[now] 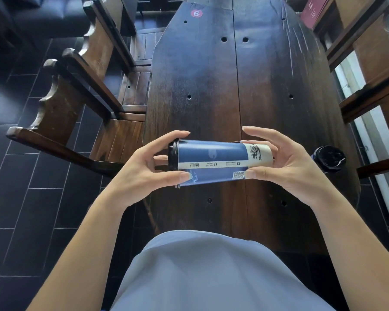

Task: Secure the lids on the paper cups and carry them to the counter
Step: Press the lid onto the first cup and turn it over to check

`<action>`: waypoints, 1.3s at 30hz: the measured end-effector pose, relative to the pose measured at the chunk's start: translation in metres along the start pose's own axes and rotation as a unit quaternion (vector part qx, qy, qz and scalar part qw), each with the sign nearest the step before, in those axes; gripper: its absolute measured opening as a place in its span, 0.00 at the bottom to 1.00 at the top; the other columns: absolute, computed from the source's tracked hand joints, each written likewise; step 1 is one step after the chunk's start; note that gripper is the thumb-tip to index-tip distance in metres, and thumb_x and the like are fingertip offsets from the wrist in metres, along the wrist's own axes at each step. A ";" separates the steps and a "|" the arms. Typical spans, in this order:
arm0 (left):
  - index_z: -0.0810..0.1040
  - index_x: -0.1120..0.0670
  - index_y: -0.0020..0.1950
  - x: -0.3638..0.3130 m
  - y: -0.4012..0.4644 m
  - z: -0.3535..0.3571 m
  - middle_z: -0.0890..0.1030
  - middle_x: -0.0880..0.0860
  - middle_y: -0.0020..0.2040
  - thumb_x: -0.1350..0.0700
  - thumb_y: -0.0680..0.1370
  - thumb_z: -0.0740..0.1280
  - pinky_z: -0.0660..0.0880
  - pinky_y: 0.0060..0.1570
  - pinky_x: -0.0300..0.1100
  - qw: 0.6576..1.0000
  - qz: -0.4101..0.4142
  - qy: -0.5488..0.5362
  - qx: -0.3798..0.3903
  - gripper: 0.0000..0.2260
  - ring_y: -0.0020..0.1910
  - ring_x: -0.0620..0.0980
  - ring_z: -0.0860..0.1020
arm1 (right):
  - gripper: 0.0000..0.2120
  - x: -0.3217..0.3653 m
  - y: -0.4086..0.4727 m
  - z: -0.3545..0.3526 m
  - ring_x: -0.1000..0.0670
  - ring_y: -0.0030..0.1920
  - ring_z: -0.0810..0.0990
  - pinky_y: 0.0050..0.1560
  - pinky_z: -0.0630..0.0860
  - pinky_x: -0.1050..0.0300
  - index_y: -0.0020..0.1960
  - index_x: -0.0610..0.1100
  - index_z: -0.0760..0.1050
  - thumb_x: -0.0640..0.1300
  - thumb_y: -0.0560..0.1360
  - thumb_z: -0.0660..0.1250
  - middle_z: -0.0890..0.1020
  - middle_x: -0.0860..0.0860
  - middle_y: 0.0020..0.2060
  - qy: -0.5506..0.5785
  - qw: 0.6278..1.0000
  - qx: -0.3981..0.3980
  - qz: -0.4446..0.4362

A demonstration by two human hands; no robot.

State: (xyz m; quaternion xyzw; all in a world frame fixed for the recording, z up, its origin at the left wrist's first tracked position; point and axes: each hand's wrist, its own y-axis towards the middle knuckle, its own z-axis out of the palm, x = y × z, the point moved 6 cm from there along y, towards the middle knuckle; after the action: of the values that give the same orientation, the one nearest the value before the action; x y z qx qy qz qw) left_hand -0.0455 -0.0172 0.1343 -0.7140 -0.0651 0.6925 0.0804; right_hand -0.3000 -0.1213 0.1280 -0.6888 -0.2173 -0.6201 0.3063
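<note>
The left hand [142,169] has its fingers curled loosely round the lidded end of a tall blue-and-cream paper cup [218,162], thumb pressed on the near side just beside the rim and the other fingers reaching over the far side, so it pinches the cup there. The black plastic lid [173,157] sits on the cup's mouth and points left, for the cup lies on its side in the air, held level above the near end of the long dark wooden surface [211,86] and not touching it. It looks light, and I would guess it empty or nearly so, since nothing runs out while it lies flat; the paper wall should give under a hard squeeze, so the stiff spots, the lidded rim and the base, are the places to hold. The body is mostly deep blue with a pale band of small print and symbols along its length, a QR code near the base, and a cream end with a dark drawing. The right hand [285,167] cups that cream base, thumb beneath and fingers arched over. Further right a second dark cup with a black lid [329,159] stands upright near the surface's edge.
</note>
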 end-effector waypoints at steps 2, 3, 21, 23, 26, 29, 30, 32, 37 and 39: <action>0.76 0.38 0.72 0.001 0.000 0.000 0.82 0.49 0.64 0.48 0.69 0.78 0.83 0.55 0.62 1.000 -0.011 0.009 0.000 0.31 0.60 0.59 0.83 | 0.37 0.000 0.000 0.001 0.44 0.67 0.79 0.58 0.83 0.44 0.74 0.50 0.72 0.50 0.68 0.81 0.81 0.47 0.64 -0.003 1.000 0.009 0.013; 0.75 0.38 0.72 0.001 0.000 0.000 0.82 0.50 0.64 0.47 0.69 0.77 0.83 0.55 0.62 1.000 -0.015 0.011 -0.001 0.31 0.60 0.59 0.83 | 0.34 0.000 0.000 0.002 0.44 0.66 0.80 0.57 0.84 0.42 0.73 0.50 0.72 0.47 0.70 0.79 0.81 0.46 0.64 -0.006 1.000 0.013 0.018; 0.73 0.51 0.73 -0.009 0.022 0.006 0.81 0.53 0.61 0.35 0.61 0.83 0.80 0.49 0.44 0.984 -0.004 -0.154 -0.088 0.45 0.57 0.50 0.82 | 0.27 -0.026 0.001 0.060 0.55 0.61 0.83 0.61 0.79 0.55 0.67 0.57 0.72 0.43 0.73 0.79 0.84 0.58 0.59 -0.078 0.977 0.144 0.139; 0.72 0.53 0.73 -0.008 0.027 0.010 0.82 0.53 0.60 0.36 0.62 0.83 0.80 0.50 0.44 0.978 -0.005 -0.184 -0.094 0.45 0.55 0.49 0.82 | 0.29 -0.030 0.002 0.069 0.59 0.60 0.82 0.58 0.78 0.62 0.66 0.60 0.71 0.44 0.72 0.80 0.83 0.62 0.58 -0.083 0.976 0.136 0.148; 0.73 0.54 0.72 -0.005 0.033 0.018 0.83 0.52 0.59 0.36 0.64 0.82 0.80 0.50 0.43 0.972 -0.016 -0.213 -0.093 0.43 0.54 0.48 0.82 | 0.32 -0.035 0.004 0.079 0.61 0.58 0.82 0.54 0.79 0.66 0.66 0.61 0.70 0.46 0.70 0.81 0.83 0.65 0.56 -0.069 0.981 0.106 0.150; 0.73 0.52 0.71 -0.001 0.037 0.026 0.83 0.51 0.63 0.33 0.61 0.82 0.80 0.51 0.45 0.972 -0.038 -0.216 -0.088 0.45 0.57 0.48 0.82 | 0.33 -0.040 0.006 0.088 0.64 0.58 0.81 0.49 0.79 0.70 0.66 0.62 0.69 0.48 0.69 0.82 0.81 0.68 0.55 -0.049 0.986 0.073 0.143; 0.73 0.51 0.72 0.001 0.038 0.027 0.82 0.51 0.64 0.32 0.59 0.81 0.80 0.53 0.46 0.972 -0.045 -0.211 -0.089 0.47 0.58 0.48 0.82 | 0.33 -0.042 0.006 0.089 0.64 0.58 0.81 0.48 0.78 0.71 0.65 0.63 0.68 0.48 0.69 0.82 0.81 0.68 0.55 -0.044 0.987 0.063 0.141; 0.72 0.53 0.73 0.003 0.039 0.029 0.81 0.53 0.66 0.31 0.59 0.81 0.79 0.55 0.47 0.975 -0.055 -0.195 -0.089 0.49 0.60 0.50 0.81 | 0.33 -0.047 0.006 0.092 0.66 0.58 0.80 0.48 0.78 0.71 0.64 0.64 0.68 0.50 0.68 0.82 0.80 0.69 0.54 -0.043 0.987 0.051 0.144; 0.72 0.56 0.73 0.006 0.037 0.026 0.82 0.55 0.64 0.32 0.64 0.79 0.80 0.55 0.48 0.979 -0.056 -0.175 -0.084 0.46 0.59 0.52 0.81 | 0.34 -0.046 0.009 0.083 0.60 0.62 0.80 0.59 0.80 0.60 0.69 0.61 0.68 0.50 0.69 0.81 0.81 0.62 0.61 -0.036 0.988 0.064 0.132; 0.72 0.56 0.73 0.008 0.037 0.024 0.82 0.57 0.66 0.34 0.65 0.80 0.79 0.57 0.51 0.980 -0.060 -0.170 -0.083 0.44 0.61 0.54 0.81 | 0.35 -0.034 0.016 0.067 0.58 0.64 0.80 0.62 0.80 0.54 0.72 0.56 0.67 0.57 0.69 0.77 0.80 0.58 0.65 -0.031 0.992 0.039 0.112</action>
State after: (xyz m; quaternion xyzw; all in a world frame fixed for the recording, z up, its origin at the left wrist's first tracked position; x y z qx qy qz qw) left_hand -0.0702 -0.0509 0.1181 -0.5844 -0.1782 0.7901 0.0502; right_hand -0.2449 -0.0838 0.0892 -0.7149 -0.1721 -0.5515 0.3939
